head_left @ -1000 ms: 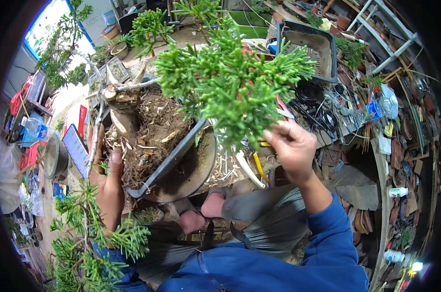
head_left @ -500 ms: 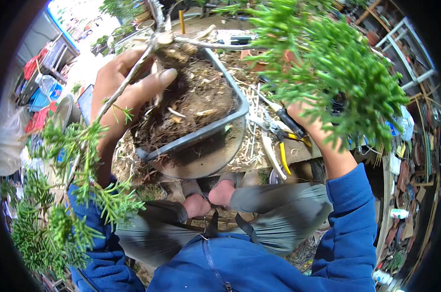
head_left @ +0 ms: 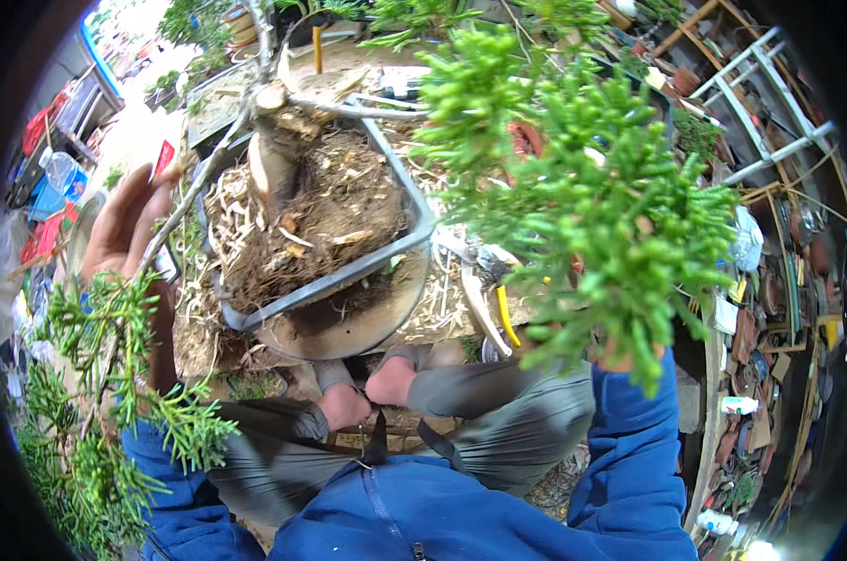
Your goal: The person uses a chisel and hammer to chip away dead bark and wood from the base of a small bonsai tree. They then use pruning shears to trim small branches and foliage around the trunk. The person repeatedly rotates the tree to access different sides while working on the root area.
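A small juniper tree with a thick trunk and cut stubs stands in a grey rectangular plastic pot of soil and wood chips. The pot rests on a round turntable. My left hand is raised left of the pot, fingers stretched and apart, behind a thin bare branch; I see nothing held in it. Green foliage on the right covers nearly all of my right hand, so its fingers are hidden. More foliage hangs in front of my left forearm.
Cutting tools with pale and yellow handles lie right of the pot among wood shavings. A plastic bottle stands at the left. Crowded shelves and a pale metal frame are at the right.
My left hand has left the trunk and moved left, its fingers straightening. My right hand has drawn nearer to me and gone behind the foliage. The view has shifted a little.
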Tool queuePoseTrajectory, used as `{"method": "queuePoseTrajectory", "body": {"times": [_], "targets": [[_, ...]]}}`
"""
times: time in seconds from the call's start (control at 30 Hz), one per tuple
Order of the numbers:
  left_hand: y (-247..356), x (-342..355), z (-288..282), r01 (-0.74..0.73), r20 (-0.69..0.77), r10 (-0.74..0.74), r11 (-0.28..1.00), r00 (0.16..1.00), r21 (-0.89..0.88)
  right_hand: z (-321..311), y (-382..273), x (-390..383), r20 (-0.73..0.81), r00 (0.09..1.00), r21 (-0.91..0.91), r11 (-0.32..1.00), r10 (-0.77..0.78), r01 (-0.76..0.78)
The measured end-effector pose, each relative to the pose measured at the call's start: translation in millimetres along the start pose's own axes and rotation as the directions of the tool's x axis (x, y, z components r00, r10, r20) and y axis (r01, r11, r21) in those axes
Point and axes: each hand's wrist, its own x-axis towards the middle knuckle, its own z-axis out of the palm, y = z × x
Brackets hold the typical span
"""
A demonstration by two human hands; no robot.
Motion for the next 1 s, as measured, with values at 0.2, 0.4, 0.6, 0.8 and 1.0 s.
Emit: {"method": "queuePoseTrajectory", "body": {"times": [0.2, 0.4, 0.6, 0.8, 1.0], "targets": [[-45.6, -45.4, -103.2, 0.087, -0.263, 0.089, 0.803, 0.961, 0.589, 25.7, 23.4, -57.4, 0.12, 0.99, 0.418, 0.901, 0.07, -0.114], [-79.0, -53.9, -127.5, 0.354, -0.474, -0.155, 0.86, 0.867, 0.367, 63.3, 43.2, -62.4, 0.268, 0.963, 0.312, 0.947, -0.007, -0.08], [-80.0, -49.7, -109.7, 0.371, -0.447, -0.18, 0.843, 0.876, 0.389, 87.5, 53.6, -69.1, 0.264, 0.964, 0.256, 0.963, 0.01, -0.08], [-80.8, -50.9, -106.0, 0.382, -0.428, -0.158, 0.771, 0.89, 0.509, 90.5, 57.6, -72.1, 0.251, 0.966, 0.247, 0.961, 0.061, -0.125], [-86.7, -49.6, -109.1, 0.396, -0.455, -0.206, 0.838, 0.866, 0.375, 77.4, 59.2, -75.2, 0.319, 0.947, 0.216, 0.969, 0.044, -0.118]]}}
